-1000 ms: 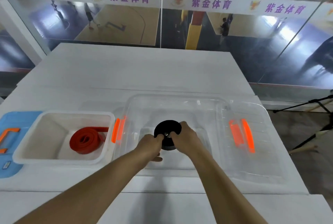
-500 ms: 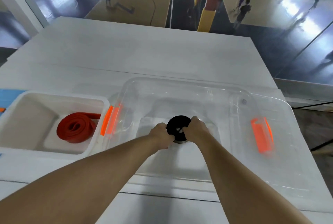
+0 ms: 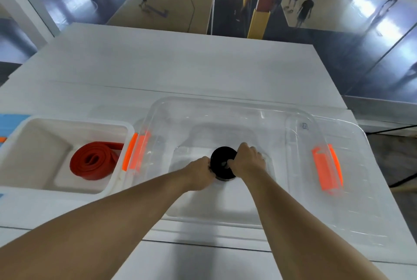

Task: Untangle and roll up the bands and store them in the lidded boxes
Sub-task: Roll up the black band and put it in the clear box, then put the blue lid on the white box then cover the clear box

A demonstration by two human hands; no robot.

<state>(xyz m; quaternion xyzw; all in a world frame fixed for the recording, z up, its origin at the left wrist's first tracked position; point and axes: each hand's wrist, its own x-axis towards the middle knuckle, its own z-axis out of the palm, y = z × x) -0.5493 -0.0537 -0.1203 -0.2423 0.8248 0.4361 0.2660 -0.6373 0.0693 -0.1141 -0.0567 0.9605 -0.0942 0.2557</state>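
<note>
A rolled black band (image 3: 222,162) sits low inside the clear box (image 3: 225,105), close to its floor. My left hand (image 3: 199,172) grips the roll's left side and my right hand (image 3: 247,161) grips its right side, fingers curled round it. A rolled red band (image 3: 92,162) lies in the white box (image 3: 67,121) on the left. The clear box has orange latches on its left (image 3: 135,154) and right (image 3: 327,167) ends.
A clear lid (image 3: 361,189) lies under or beside the clear box at the right. A blue lid (image 3: 10,124) shows at the far left edge. The white table (image 3: 180,65) stretches behind the boxes, with glass panels beyond it.
My head has tilted down and moved closer, so the boxes look larger. Both hands have kept their grip on the black roll and lowered it slightly into the clear box.
</note>
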